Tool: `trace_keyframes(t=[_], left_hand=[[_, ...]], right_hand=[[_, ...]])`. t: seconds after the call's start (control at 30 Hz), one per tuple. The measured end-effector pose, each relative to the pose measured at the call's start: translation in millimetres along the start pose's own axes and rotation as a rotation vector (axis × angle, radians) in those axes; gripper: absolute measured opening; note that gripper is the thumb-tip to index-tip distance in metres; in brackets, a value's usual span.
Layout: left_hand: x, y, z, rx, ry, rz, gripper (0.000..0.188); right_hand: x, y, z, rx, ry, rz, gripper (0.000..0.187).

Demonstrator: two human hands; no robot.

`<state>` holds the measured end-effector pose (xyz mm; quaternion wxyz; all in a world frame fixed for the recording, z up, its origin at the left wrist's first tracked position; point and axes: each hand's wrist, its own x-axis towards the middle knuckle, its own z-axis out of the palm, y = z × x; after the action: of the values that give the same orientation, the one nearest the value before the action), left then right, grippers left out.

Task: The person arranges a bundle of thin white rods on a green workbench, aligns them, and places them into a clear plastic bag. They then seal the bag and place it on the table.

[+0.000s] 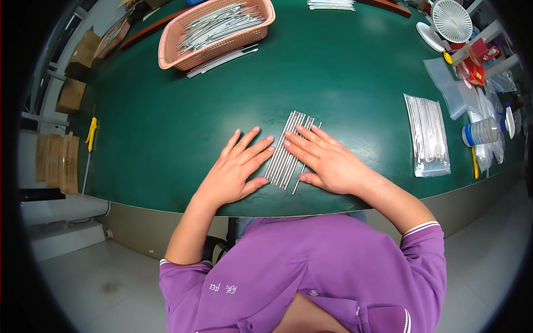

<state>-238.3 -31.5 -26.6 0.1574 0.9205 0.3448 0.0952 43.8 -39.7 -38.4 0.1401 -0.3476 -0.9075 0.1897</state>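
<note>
A flat row of several thin silver metal rods [284, 158] lies side by side on the green table, slanting away from me. My left hand [236, 166] rests flat along the row's left side, fingers spread, its fingertips and thumb at the outermost rod. Over the row's right part lies my right hand [330, 161], fingers stretched out, its fingertips on top of the rods. One rod [298, 180] sits slightly apart at the right of the row, partly hidden under my right hand. Neither hand grips anything.
A pink basket [216, 51] full of metal rods stands at the far left, with loose rods [222, 61] before it. A bag of rods [427, 136] lies right, near a bottle [480, 132], plastic bags and a white fan [451, 21]. A yellow-handled screwdriver [91, 133] lies far left.
</note>
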Motion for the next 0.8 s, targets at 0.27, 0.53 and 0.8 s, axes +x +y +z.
trace_keyframes(t=[0.27,0.53,0.8], left_hand=[[-4.1,-10.7,-3.7,-0.06,0.055,-0.038,0.09],[-16.1,-4.5,-7.6,-0.112,0.078,-0.078,0.075],[-11.8,7.2,-0.9,-0.175,0.113,-0.056,0.054]], right_hand=[[53.9,15.2,1.2,-0.119,0.042,-0.074,0.061],[40.7,19.6,3.1,-0.149,-0.027,-0.065,0.057],[8.0,20.5,-7.8,-0.157,-0.067,-0.017,0.058]])
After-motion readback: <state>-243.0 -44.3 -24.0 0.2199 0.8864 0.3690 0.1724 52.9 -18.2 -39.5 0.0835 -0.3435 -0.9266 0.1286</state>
